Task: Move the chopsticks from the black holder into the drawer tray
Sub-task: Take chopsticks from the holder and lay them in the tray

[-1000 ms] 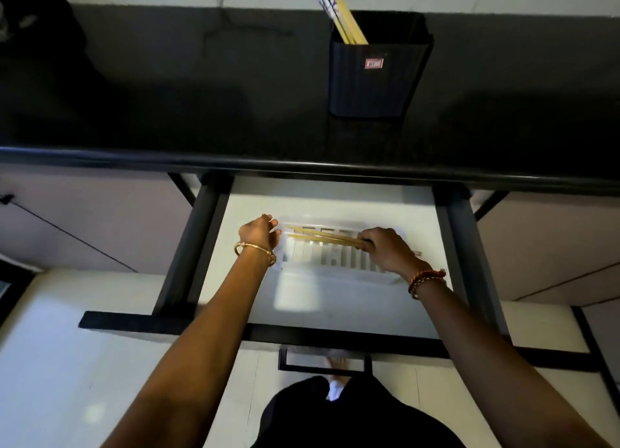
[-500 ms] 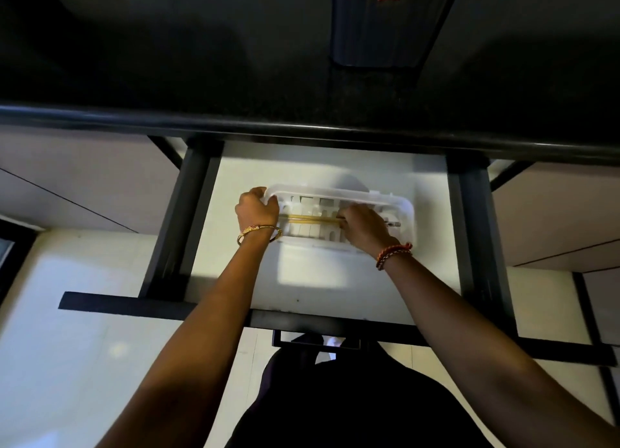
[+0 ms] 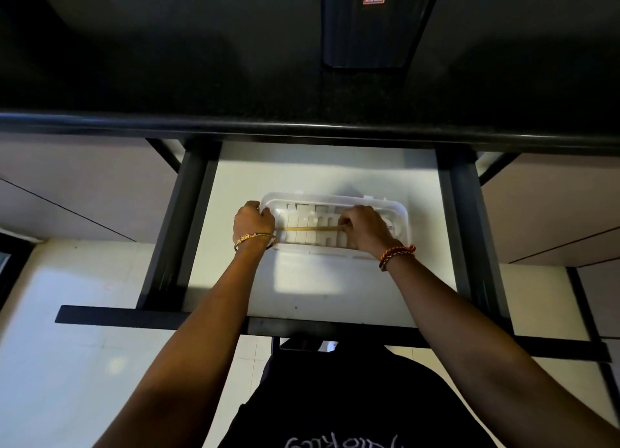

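counter (image 3: 201, 78): black slab, fills the whole 12 o'clock half of the view, rounded front edge.
drawer (image 3: 335, 286): pulled out below the counter edge, white floor, dark side rails at 9 and 3 o'clock, dark front bar at 6.
black holder (image 3: 365, 34): stands on the counter at 12 o'clock, ribbed, small red-bordered label near the top of the view; its mouth is cut off by the frame.
drawer tray (image 3: 401, 212): white plastic, slotted bottom, sits in the rear half of the drawer, dead centre of the view.
left hand (image 3: 252, 222): clamped over the tray's 9 o'clock rim, fingers curled on the corner; gold bangle (image 3: 255, 239) on the wrist.
right hand (image 3: 364, 227): inside the tray toward 3 o'clock, fingertips pinched on one end of the chopsticks; red-orange bead bracelet (image 3: 396, 254) on the wrist.
chopsticks (image 3: 310, 228): pale wood, lying flat along the tray floor, running 9 to 3 o'clock between the two hands; count not readable.
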